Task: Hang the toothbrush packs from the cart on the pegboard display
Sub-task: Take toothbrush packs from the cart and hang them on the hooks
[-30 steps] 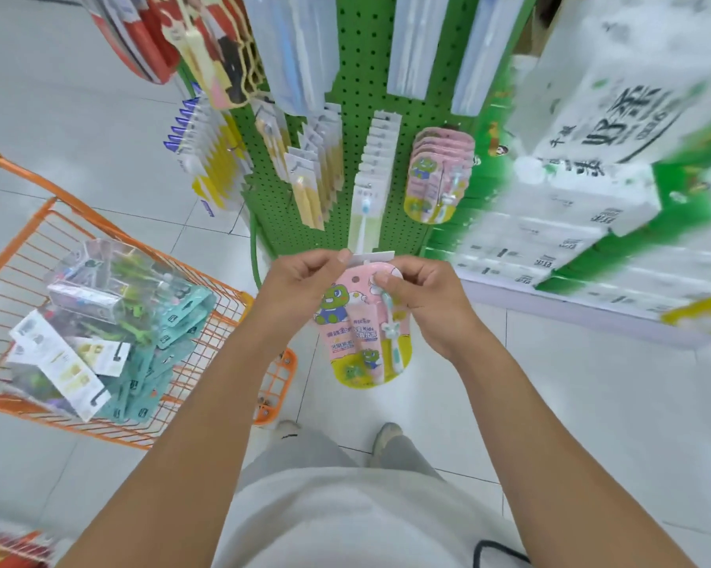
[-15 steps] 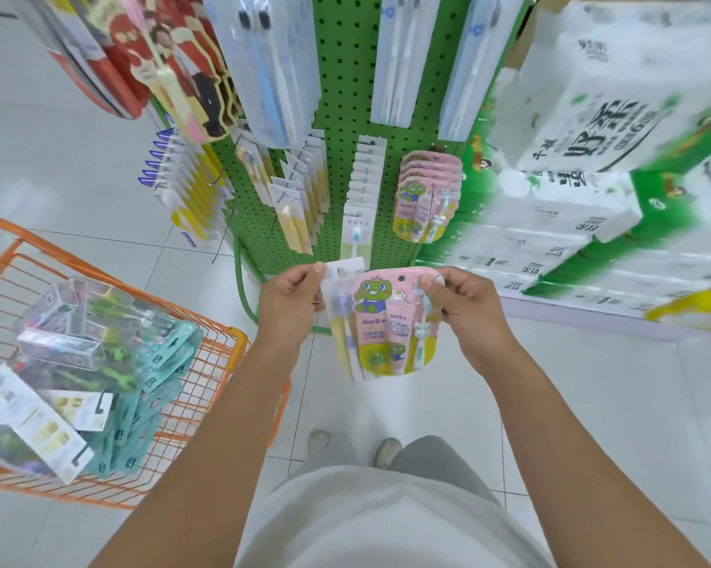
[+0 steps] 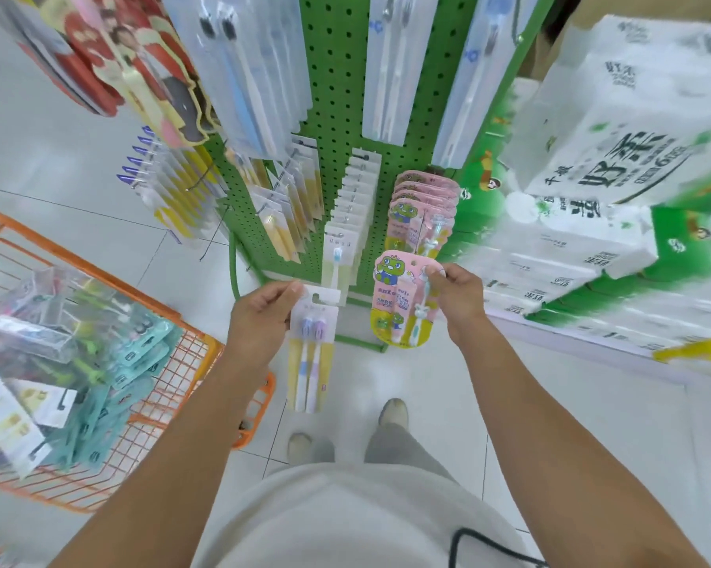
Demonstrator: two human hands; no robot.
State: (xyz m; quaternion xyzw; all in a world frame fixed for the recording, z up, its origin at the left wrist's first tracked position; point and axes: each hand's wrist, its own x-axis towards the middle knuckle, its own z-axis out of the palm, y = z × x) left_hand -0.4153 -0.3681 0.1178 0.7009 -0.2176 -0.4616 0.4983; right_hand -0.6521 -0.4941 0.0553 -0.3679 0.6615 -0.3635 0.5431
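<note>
Here each hand (image 3: 259, 317) (image 3: 460, 299) pinches one glossy, flat toothbrush pack (image 3: 310, 354) (image 3: 400, 301).

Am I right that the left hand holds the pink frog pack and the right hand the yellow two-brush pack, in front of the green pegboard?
No, the hands are swapped. In the head view the left hand holds the yellow two-brush pack and the right hand holds the pink frog pack, both in front of the green pegboard.
</note>
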